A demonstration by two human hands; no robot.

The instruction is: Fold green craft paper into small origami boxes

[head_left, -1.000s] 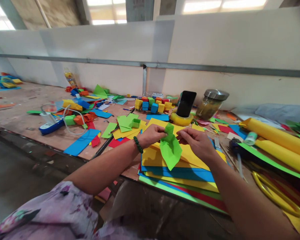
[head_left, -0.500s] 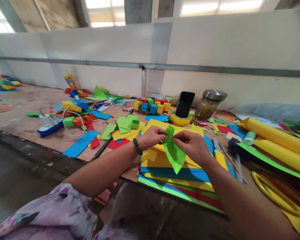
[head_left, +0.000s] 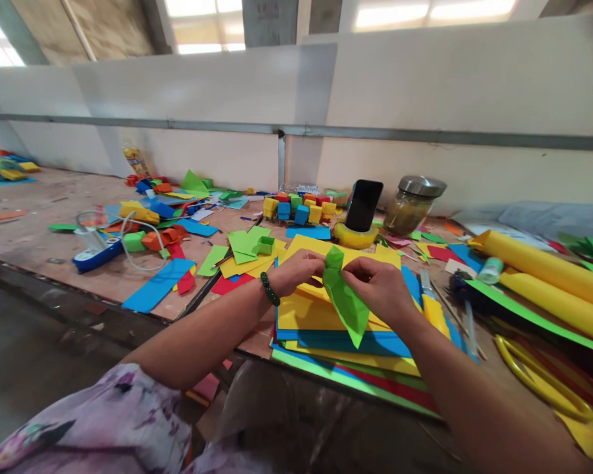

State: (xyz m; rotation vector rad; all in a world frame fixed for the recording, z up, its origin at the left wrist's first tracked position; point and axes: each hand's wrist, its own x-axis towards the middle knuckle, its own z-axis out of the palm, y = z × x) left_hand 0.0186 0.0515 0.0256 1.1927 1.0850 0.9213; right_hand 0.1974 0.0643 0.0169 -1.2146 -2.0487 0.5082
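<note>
A creased piece of green paper (head_left: 346, 303) hangs between my hands, its pointed end downward. My left hand (head_left: 299, 271) pinches the upper left edge between thumb and fingers; a dark green bead bracelet circles that wrist. On the other side, my right hand (head_left: 375, 283) pinches the paper's right edge, fingers curled. Below both hands lies a stack of coloured sheets (head_left: 301, 315), yellow on top, with blue, green and red beneath. A small folded green paper box (head_left: 265, 245) sits on loose green and yellow pieces to the left.
Behind the stack stand a phone (head_left: 364, 205) on a yellow tape roll (head_left: 354, 236) and a lidded glass jar (head_left: 415, 205). Small coloured paper boxes (head_left: 301, 214) form a cluster. Yellow-handled scissors (head_left: 538, 382), a yellow utility knife (head_left: 433, 309) and yellow rolls (head_left: 558, 270) lie right. A blue-white boat-shaped object (head_left: 97, 255) is left.
The green paper has turned slightly, its lower point swinging to the right, and more of its flat side shows. My hands stay in nearly the same place.
</note>
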